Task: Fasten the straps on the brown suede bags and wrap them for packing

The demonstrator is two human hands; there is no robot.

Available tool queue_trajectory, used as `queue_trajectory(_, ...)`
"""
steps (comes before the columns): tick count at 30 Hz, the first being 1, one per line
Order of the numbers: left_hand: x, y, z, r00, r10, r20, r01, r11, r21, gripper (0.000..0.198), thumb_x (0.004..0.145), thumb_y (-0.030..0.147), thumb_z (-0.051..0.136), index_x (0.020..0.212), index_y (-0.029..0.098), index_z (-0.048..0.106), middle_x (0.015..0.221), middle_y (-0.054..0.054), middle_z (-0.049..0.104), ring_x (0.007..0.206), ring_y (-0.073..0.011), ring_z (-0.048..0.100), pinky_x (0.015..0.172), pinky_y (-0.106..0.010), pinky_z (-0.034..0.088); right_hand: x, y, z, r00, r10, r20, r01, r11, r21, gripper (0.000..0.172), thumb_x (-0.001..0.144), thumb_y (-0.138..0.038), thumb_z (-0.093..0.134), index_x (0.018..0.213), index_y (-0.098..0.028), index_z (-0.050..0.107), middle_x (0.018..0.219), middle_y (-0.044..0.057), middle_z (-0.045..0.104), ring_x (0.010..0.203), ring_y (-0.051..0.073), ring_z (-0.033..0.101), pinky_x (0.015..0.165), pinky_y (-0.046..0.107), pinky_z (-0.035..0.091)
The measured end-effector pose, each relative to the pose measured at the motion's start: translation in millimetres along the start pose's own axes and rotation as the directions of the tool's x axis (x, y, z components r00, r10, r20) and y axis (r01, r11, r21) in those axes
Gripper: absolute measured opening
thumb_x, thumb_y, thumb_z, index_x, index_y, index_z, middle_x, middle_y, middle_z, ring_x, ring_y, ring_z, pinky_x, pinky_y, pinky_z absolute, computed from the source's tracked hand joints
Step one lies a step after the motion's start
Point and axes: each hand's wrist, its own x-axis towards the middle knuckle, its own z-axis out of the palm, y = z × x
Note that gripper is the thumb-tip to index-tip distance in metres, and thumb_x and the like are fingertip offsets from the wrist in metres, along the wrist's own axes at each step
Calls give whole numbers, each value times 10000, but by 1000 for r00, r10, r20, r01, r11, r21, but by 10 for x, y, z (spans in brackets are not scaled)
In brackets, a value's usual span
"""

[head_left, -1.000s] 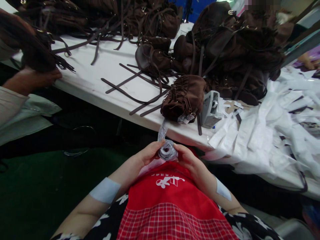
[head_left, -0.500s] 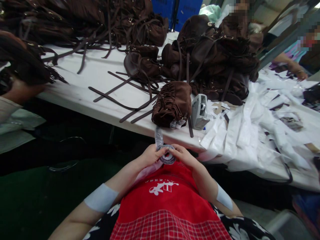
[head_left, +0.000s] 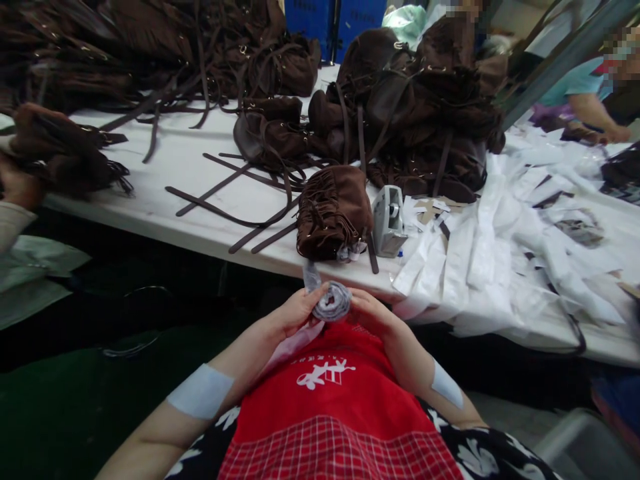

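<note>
A coil of grey, shiny strip [head_left: 332,301], plastic-like in look, is held up in front of the red apron. My left hand [head_left: 297,311] grips its left side with the thumb on top, and a loose tail of the strip rises beside that thumb. On the other side, my right hand [head_left: 373,312] cups the coil's right edge with bent fingers; some of them are hidden behind it. Just beyond my hands, a brown fringed bag [head_left: 345,200] lies at the table's edge, with crumpled clear plastic at its near end.
A grey tape dispenser [head_left: 389,223] stands right of the bag. White strips [head_left: 480,247] cover the table's right side. More brown bags [head_left: 400,100] are piled behind, their straps trailing over the white table [head_left: 135,200]. At far left, another person's hand [head_left: 23,183] holds a brown bag.
The coil now faces up more fully, its spiral plainer to see. My right fingers have shifted from its top to its right edge. The other person's bag at left has moved lower.
</note>
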Motion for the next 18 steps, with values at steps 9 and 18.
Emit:
queue_trajectory(9, 40, -131, 256, 984, -5, -176, -43, 963, -267, 595, 735, 710, 639, 701, 116, 625, 487, 9, 534, 360, -53, 369, 375, -204, 234, -2, 303, 66, 941, -15, -337, 88, 975, 204, 393, 669, -490, 830, 832, -165, 682, 687, 2, 654, 579, 110, 491, 579, 235, 398)
queue_trajectory(18, 117, -261, -23, 998, -14, -57, -3, 960, -280, 537, 779, 655, 646, 790, 118, 637, 642, -12, 601, 447, -60, 466, 415, -200, 286, 130, 132, 4, 923, 129, -362, 106, 820, 563, 247, 688, -379, 816, 823, -211, 694, 817, -4, 722, 679, 154, 594, 564, 250, 464)
